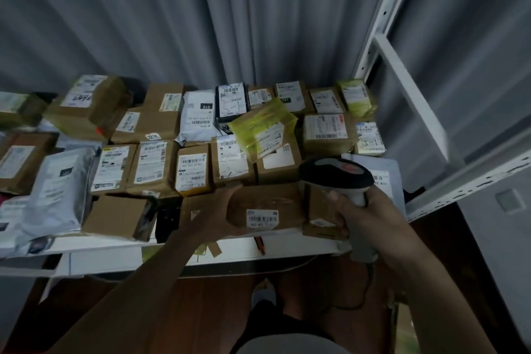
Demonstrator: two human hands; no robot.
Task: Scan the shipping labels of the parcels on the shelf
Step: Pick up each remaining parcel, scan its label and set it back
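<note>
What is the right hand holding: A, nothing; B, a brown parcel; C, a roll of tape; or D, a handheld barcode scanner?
D: the right hand grips the handle of a handheld barcode scanner, its dark head aimed toward the parcels on the shelf.

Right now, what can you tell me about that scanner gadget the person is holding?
The barcode scanner is a handheld, pistol-shaped device that looks like plastic: a dark, rounded head with a grey top panel and a reddish patch, on a pale grey handle. The right hand wraps its grip round the handle and holds it upright at the shelf's front right. Its head reaches out over the brown parcels. A dark cable seems to hang below the handle.
</note>
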